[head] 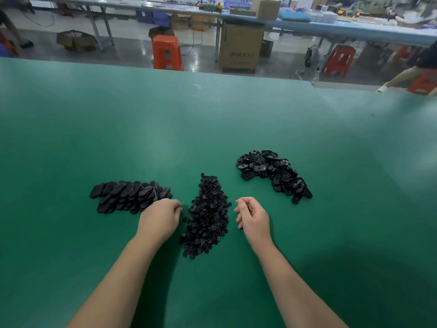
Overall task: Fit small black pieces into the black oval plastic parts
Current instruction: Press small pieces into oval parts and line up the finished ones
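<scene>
Small black pieces (208, 216) lay in a long heap at the middle of the green table (212, 119), running from near the person toward the far side. Both hands flanked this heap. The left hand (159, 220) rested knuckles-up just beside its left edge, fingers curled under with the tips pointing at the heap; whether anything was pinched beneath them could not be told. The same hand's outer side touched or overlapped the near end of the row of oval parts (130, 196), a flat, overlapping spread of smooth black ovals lying left of the heap. The right hand (253, 217) hovered just beside the heap's right edge, turned on its side, fingers loosely curled toward the palm with thumb and forefinger close together at the top; it appeared to hold nothing, though something small could have been hidden inside.

Farther right and farther from the person, well apart from the hands, a looser pile of oval parts (272, 172) curved across the table, many showing their hollow sides and openings.

Beyond the table's far edge stood an orange stool (166, 53), a tall cardboard box (241, 47) with printed lettering, a red stool (339, 60) and a small floor fan (309, 60). Long workbenches (331, 29) crowded with boxes and bins ran across the background. At the far right edge, another person's arm (406, 78) reached down near the table.
</scene>
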Tool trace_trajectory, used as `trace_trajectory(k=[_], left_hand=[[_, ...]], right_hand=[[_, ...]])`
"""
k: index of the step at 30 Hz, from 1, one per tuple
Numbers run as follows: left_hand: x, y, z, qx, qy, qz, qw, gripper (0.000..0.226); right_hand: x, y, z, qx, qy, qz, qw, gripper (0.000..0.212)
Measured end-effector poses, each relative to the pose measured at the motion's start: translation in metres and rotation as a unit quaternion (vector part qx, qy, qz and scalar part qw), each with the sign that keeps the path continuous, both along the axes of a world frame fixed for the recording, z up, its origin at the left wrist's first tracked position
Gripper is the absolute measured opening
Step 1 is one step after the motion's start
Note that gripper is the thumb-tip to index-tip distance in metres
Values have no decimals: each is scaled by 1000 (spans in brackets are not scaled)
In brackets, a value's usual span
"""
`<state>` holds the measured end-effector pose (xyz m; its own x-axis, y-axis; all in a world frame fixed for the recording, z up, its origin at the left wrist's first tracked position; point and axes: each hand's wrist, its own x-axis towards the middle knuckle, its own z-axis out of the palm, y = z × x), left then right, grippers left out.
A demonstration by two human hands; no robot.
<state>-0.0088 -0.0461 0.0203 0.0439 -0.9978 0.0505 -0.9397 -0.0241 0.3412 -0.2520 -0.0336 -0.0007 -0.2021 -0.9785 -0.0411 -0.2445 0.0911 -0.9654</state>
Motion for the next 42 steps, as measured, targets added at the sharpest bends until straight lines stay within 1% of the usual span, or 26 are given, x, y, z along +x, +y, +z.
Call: trace_trajectory(k=[2,5,8,11,14,18,23,25,28,32,35,37,38,39,40,42], left_hand=[[-3,1,-2,38,-8,-11,999,27],[3,1,-4,67,20,-50,996,25],[8,1,-3,90,38,-73,992,30],[6,4,-5,72,54,-64,994,23],[2,6,-6,58,70,-59,994,4],[-1,6,-11,43,107,-34,993,13],[-16,5,-20,-46,198,61,977,9],[-24,6,-23,-63,194,82,975,7],[-27,6,-27,-80,157,84,981,6],[-23,5,-32,-103,208,91,969,15],[-23,4,-32,-108,204,93,969,16],[-24,3,-32,-110,207,96,967,17],[-23,3,-33,-110,210,98,967,17],[-23,3,-33,-108,212,100,966,17],[-23,3,-33,-107,212,100,966,17],[-23,4,-33,-106,209,99,967,17]], right_hand=[[-1,0,0,2,5,1,1000,19],[-1,0,0,3,8,1,1000,20],[-1,0,0,3,4,2,1000,22],[-1,0,0,6,1,3,1000,23],[-1,0,0,7,5,5,1000,24],[-1,1,-1,6,5,6,1000,24],[-1,0,-2,6,11,5,1000,23],[-1,0,-3,5,19,5,1000,23],[0,0,-4,1,36,16,999,21],[0,3,0,6,32,40,999,17],[-5,3,6,35,23,113,993,12],[-16,1,10,39,61,130,989,11],[-24,0,13,30,102,113,988,10],[-34,-2,15,17,163,82,983,11],[-45,-4,18,5,236,47,971,16],[-71,-6,21,15,360,-16,933,36]])
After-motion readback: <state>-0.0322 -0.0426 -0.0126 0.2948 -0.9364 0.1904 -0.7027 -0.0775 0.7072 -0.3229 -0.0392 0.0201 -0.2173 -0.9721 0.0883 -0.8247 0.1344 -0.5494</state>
